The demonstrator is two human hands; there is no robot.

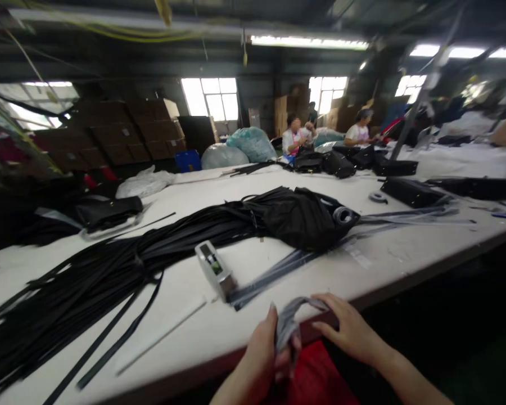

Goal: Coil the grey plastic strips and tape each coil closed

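At the table's front edge, my left hand (263, 349) is closed around a loosely looped grey strip (293, 318); the thumb points up along it. The far end of the loop runs to my right hand (348, 326), whose bent fingers hold it from above, with the thumb a little apart below. Beyond my hands lie flat grey strips (274, 275) on the white table (185, 349). A grey box-shaped device (215, 267) with a dark slot stands at their near end. Red cloth (320, 377) shows below my hands.
A long bundle of black straps (122, 264) crosses the table, with a black bag (299, 219) and a grey roll (343, 215) at its right end. More black bags (411, 191) lie farther right. Two people (294, 138) sit beyond the table. A thin white rod (162, 337) lies at left.
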